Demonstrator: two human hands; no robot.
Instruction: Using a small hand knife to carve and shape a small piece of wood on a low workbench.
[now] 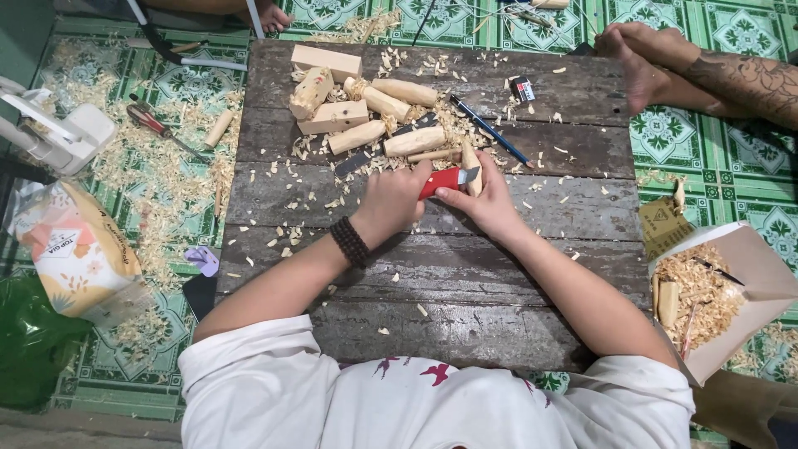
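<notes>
Head view: my weathered plank tabletop (pixel 432 274) carries wood shavings (pixel 332 199) and carved blanks (pixel 357 135). My left hand (pixel 393 202) wraps the red-handled carving knife (pixel 445 180); my right hand (pixel 489 204) braces the small wooden piece (pixel 472 166) against its blade.

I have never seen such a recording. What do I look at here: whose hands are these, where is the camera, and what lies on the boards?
The camera sits on a person's head and looks down at their own two bare hands. The left hand grips a red-handled knife; the right hand holds a small piece of wood against the blade. They work over a wooden board table. On it lie carved wooden pieces, shavings and a blue pencil. Another person's feet rest at the top right.
</notes>
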